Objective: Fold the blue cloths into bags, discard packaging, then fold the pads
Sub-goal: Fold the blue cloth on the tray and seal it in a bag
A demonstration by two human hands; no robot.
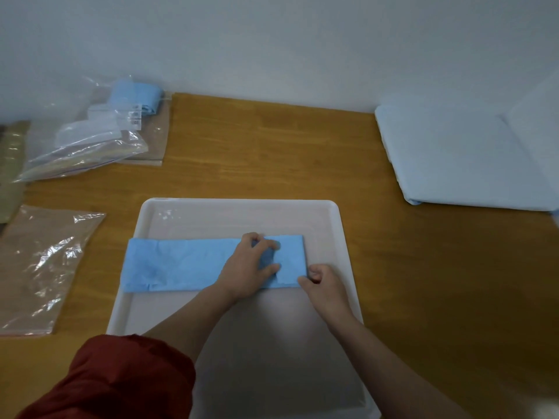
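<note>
A blue cloth (181, 263), folded into a long strip, lies across the white tray (242, 204); its left end hangs over the tray's left rim. My left hand (248, 267) grips a bunched part of the cloth near its right end, fingers and thumb curled round it. My right hand (322, 281) pinches the cloth's lower right corner. A clear bag (90, 137) holding another folded blue cloth (134, 96) lies at the back left. Pale blue folded pads (459, 158) sit at the right.
An empty clear bag on brown paper (42, 267) lies left of the tray. More packaging (9, 164) sits at the far left edge. The wooden table (272, 146) meets a white wall behind. A red sleeve (121, 379) covers my left upper arm.
</note>
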